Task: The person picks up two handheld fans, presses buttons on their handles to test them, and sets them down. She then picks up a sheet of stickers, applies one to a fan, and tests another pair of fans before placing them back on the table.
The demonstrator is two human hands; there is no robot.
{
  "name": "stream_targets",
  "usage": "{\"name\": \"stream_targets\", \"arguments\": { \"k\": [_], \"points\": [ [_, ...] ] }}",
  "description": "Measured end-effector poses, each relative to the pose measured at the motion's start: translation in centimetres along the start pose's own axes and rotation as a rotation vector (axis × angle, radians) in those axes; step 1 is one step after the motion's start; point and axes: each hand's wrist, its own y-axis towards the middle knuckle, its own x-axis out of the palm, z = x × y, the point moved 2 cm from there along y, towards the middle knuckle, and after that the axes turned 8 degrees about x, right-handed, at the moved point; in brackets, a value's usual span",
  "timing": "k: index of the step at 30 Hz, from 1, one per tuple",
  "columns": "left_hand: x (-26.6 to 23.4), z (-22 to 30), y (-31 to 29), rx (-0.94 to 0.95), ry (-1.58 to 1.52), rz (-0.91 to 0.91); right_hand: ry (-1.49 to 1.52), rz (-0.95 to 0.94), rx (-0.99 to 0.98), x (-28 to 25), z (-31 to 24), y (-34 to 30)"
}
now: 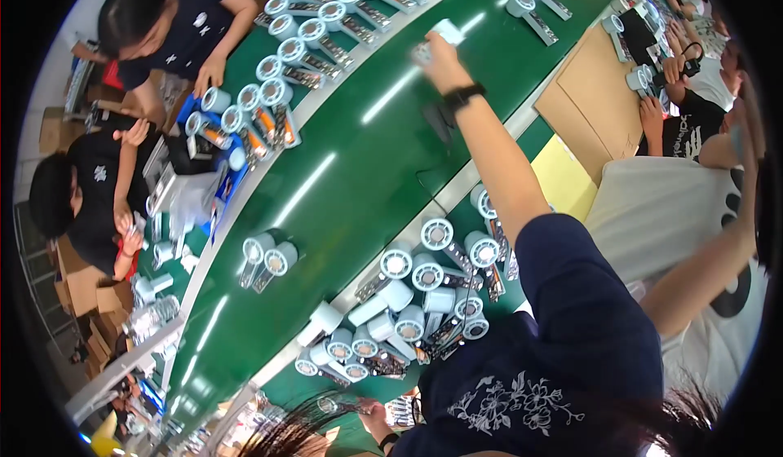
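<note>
My right arm reaches across the green conveyor belt (342, 188), a black band at its wrist. The right hand (444, 61) is closed over a light-blue fan housing (447, 30), whose lower part is blurred. At the bottom edge my left hand (373, 416) shows only in part, fingers bent around something too small to make out. Between the arms, on the near side of the belt, lies a pile of light-blue fan housings (409, 322) with round heads and open handles baring electronics. Two more housings (280, 259) lie together on the belt.
Rows of fan housings (314, 33) line the belt's far side, with blue trays (232, 180) by two seated co-workers (86, 180). Two housings (522, 4) lie farther up the belt. On the right are flattened cardboard (591, 90), yellow sheet (563, 176) and a person in white (652, 212).
</note>
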Motion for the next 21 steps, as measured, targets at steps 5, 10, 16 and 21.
{"name": "stream_targets", "arguments": {
  "k": [5,10,16,21],
  "points": [
    [3.6,-2.3,-2.1,0.300,-0.114,-0.328,0.015,-0.838,0.786,1.1,7.4,-19.0],
    [5.5,-0.8,-2.7,0.336,0.050,-0.477,0.013,-1.025,0.989,0.7,11.5,-42.2],
    [6.9,-0.7,-4.3,0.524,0.411,-0.384,-0.772,-1.295,0.715,2.6,13.0,-52.2],
    [8.0,-0.7,-8.4,0.603,0.568,-0.503,-1.074,-1.474,0.550,5.9,11.9,-49.6]
  ]
}}
